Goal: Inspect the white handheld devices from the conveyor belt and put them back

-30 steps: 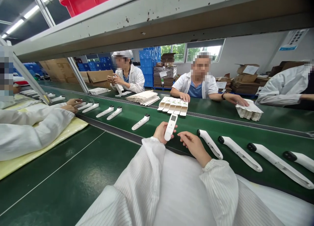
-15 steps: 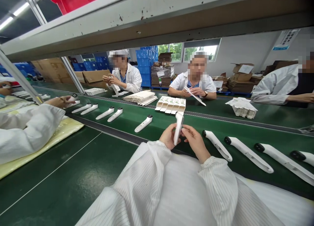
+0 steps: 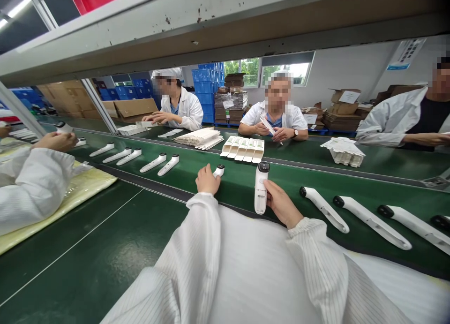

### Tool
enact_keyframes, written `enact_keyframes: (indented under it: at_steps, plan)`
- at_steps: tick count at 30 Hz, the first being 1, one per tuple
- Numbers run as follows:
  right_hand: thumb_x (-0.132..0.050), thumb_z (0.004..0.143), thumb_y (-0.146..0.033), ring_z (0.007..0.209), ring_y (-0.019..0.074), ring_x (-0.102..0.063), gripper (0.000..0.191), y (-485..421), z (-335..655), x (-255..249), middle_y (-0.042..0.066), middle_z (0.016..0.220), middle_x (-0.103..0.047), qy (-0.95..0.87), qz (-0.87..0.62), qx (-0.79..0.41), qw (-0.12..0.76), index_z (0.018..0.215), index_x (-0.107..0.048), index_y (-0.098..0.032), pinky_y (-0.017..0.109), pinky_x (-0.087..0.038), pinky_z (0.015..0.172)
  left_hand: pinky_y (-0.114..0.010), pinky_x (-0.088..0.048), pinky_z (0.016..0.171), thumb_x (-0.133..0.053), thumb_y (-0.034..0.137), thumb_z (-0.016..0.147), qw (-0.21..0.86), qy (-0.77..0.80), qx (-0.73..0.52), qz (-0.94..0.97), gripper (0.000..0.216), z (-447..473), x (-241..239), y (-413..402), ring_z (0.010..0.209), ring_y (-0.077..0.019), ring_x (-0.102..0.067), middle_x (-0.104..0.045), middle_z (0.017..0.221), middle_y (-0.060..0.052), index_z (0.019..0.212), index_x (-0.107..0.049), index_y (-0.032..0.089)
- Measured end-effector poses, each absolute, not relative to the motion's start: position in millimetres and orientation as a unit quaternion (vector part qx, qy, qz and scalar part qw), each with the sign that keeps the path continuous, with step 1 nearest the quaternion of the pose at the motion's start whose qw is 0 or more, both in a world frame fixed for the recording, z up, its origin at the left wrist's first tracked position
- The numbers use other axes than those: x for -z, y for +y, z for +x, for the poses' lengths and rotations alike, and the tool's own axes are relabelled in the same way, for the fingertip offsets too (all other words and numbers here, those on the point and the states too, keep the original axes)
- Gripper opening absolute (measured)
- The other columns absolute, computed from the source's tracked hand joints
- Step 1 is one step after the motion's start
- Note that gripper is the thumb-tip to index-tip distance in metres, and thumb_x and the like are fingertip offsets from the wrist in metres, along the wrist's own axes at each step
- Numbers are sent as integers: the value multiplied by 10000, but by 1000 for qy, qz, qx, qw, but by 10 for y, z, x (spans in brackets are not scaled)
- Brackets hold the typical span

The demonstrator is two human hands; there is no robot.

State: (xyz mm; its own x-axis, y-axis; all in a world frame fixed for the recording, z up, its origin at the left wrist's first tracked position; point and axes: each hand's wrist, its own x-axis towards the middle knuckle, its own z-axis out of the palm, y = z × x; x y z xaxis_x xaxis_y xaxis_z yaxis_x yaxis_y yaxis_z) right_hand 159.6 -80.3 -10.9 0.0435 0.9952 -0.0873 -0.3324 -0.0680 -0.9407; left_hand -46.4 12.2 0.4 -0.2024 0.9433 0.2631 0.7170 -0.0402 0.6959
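My right hand [image 3: 284, 203] holds a white infrared thermometer [image 3: 260, 188] upright above the green conveyor belt. Its black head is at the top, and an uncovered hollow shows in the lower handle. To the left, my left hand [image 3: 208, 179] is closed over a second white thermometer [image 3: 219, 170] at the belt. That one's black head sticks out past the fingers, while the hand hides its handle. More thermometers lie on the belt on both sides, among them a white one [image 3: 325, 210] to the right of my right hand.
Across the green belt [image 3: 239, 183], open white boxes [image 3: 242, 149] stand in a row beside stacks of flat cartons [image 3: 198, 139]. Co-workers in white coats sit opposite, and another person's sleeve [image 3: 42, 188] is at left. A metal shelf beam [image 3: 176, 28] crosses overhead.
My left hand has left the held thermometer and moved left to another on the belt. The right hand's thermometer has turned, its hollow side facing me. Thermometers on the belt have shifted right.
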Motion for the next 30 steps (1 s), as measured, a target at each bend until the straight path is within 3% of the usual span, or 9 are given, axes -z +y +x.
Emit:
enact_keyframes:
  at_steps: [3,5,9,13,17,21,24,26,30]
  plan:
    - [-607,753,-508,786,165,-607,322,-803,1596,104,10,847,-660,-383,-446,-582,562,921,-622,-234,262,-482,650,-464,-278,997,-596,69,677,181,704,-287,624,396,-524,75,172,1228,-354,-409,-557,1191,-184,1058,-578,174]
    - [-580,771,-513,814,178,-623,332,-816,1591,84,29,899,-678,-396,-454,-578,550,935,-613,-226,275,-490,672,-398,-327,968,-585,51,666,235,681,-306,622,415,-457,100,176,1195,-318,-449,-582,1155,-160,1061,-578,176]
    - [-538,798,-497,724,176,-630,323,-819,1609,71,63,882,-686,-416,-520,-539,515,873,-591,-188,279,-484,638,-261,-459,661,-515,156,745,518,563,-405,501,367,-221,60,96,914,-212,-596,-628,1022,-114,1111,-548,150]
    - [-504,819,-385,751,194,-618,238,-737,1716,178,82,885,-668,-481,-656,-408,414,879,-584,-169,294,-456,663,-205,-338,384,-381,238,826,749,395,-411,337,313,12,-21,-91,556,-138,-545,-627,778,-113,1002,-580,72]
    - [-479,808,-282,967,253,-578,299,-670,1823,290,132,1086,-601,-566,-734,-192,323,1061,-591,-169,362,-420,830,-189,-296,347,-355,366,893,793,357,-379,315,386,186,-67,-254,454,-103,-480,-580,643,-65,958,-602,76]
    - [-464,815,-326,996,248,-552,348,-701,1776,259,127,1134,-570,-606,-669,-105,418,1099,-592,-170,395,-408,896,-187,-311,384,-467,388,861,786,382,-384,299,303,290,-62,-332,516,-105,-520,-573,650,-40,871,-597,115]
    - [-537,776,-445,830,208,-591,390,-736,1659,198,93,1028,-607,-607,-570,-209,512,1057,-600,-183,367,-473,786,-193,-397,503,-621,250,759,777,355,-422,303,144,334,-34,-367,593,-102,-552,-589,683,-20,844,-584,139]
    - [-592,732,-473,763,189,-599,413,-752,1592,165,72,968,-627,-567,-515,-324,555,1034,-596,-190,344,-494,722,-210,-432,596,-652,169,703,774,319,-447,317,168,355,-20,-389,645,-111,-567,-601,707,-16,856,-585,148]
    - [-663,670,-456,814,185,-592,399,-781,1561,114,40,939,-639,-470,-449,-478,590,974,-612,-202,323,-500,708,-255,-438,658,-654,189,684,772,314,-452,318,180,375,-28,-410,681,-133,-567,-606,736,-25,847,-590,149]
